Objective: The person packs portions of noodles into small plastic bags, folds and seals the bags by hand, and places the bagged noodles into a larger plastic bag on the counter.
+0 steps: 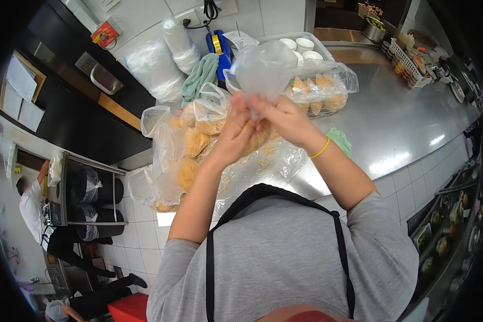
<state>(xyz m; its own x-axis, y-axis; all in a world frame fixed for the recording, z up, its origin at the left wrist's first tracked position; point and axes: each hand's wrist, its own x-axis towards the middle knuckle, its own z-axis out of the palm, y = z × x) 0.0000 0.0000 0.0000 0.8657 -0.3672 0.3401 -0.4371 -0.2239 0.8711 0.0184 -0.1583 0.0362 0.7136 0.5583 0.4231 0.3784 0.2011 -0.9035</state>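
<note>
Though blurry, L hand [237, 133] & R hand [284, 119] tog. at bag [265, 67], wrists inward

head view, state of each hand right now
Left hand: at the neck of the puffed clear plastic bag, fingers blurred, open or closed can't be told
Right hand: at the same neck, also too blurred to tell

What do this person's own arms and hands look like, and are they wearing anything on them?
Short, loose grey sleeves end above the elbows, leaving both forearms uncovered. The left hand and right hand are gloveless. A thin yellow band circles the right wrist; the left shows none. The fingers are too blurred for detail.
</note>
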